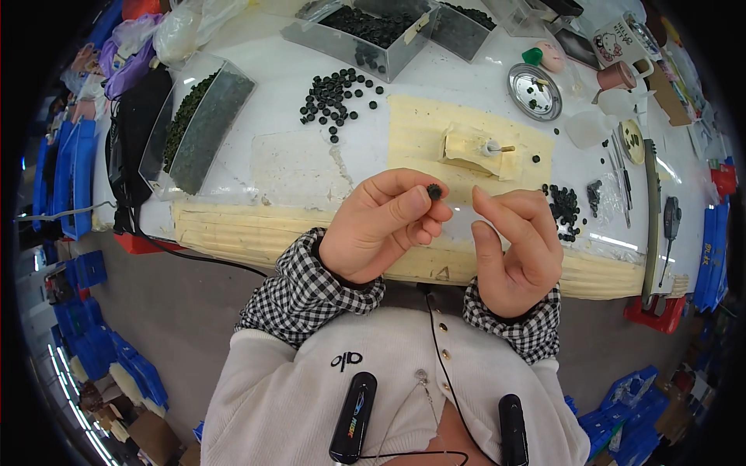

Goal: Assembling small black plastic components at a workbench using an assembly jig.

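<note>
Left hand [373, 225] pinching a small black ridged piece [434, 191]
The piece sits between thumb and index fingertips, round, dark, toothed around its edge; just beside it, the right hand [522, 248] holds thumb and forefinger apart.

We list: one piece [434, 191], dark, matt and rough-rimmed, its material plastic or rubber, we cannot tell which; a tray [404, 54] of smooth, clear plastic; a round dish [553, 105] of bright, glossy metal; a block [464, 147] with a creased, yellowish, tape-like covering; its rod [507, 149], brass-coloured metal. We add a tabletop [272, 101], white and smooth with a slight sheen; checked cloth cuffs [284, 287]; a matt knit top [264, 388]; and crinkled, shiny plastic bags [177, 37].
</note>
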`<state>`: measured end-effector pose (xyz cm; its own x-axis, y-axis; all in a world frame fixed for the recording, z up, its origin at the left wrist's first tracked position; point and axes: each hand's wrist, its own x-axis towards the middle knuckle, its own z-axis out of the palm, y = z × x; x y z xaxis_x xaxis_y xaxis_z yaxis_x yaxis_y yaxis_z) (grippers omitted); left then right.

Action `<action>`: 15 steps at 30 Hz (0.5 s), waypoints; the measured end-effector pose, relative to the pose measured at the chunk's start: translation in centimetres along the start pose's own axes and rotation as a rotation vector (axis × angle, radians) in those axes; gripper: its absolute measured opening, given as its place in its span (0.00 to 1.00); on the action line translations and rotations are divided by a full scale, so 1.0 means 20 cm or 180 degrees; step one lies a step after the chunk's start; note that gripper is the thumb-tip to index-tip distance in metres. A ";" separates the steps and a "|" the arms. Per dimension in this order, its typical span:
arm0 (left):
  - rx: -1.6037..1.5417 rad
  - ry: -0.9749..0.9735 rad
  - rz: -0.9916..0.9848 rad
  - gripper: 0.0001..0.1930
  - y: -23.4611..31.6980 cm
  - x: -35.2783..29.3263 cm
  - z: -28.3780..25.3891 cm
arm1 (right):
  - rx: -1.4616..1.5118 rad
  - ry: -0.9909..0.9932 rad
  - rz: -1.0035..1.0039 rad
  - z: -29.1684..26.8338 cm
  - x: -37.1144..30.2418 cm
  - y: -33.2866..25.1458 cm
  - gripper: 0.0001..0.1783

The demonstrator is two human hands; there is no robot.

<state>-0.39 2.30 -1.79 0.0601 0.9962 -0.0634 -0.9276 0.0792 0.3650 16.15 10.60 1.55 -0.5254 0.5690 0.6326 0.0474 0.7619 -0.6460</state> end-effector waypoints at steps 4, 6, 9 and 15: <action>-0.0153 -0.0023 -0.0114 0.11 0.00 0.00 0.00 | -0.0130 -0.0070 -0.0156 0.01 0.02 -0.03 0.21; -0.0226 -0.0072 -0.0179 0.11 0.01 0.00 0.01 | -0.0123 -0.0082 -0.0200 0.02 0.03 -0.04 0.20; -0.0236 -0.0095 -0.0178 0.11 0.01 0.00 0.01 | -0.0086 -0.0105 -0.0267 0.03 0.04 -0.05 0.20; -0.0230 -0.0125 -0.0164 0.11 0.01 0.00 0.00 | -0.0104 -0.0090 -0.0256 0.03 0.03 -0.06 0.19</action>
<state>-0.53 2.28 -1.67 0.1216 0.9916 -0.0434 -0.9470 0.1290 0.2942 15.30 9.93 2.52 -0.5524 0.4969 0.6694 0.0314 0.8148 -0.5789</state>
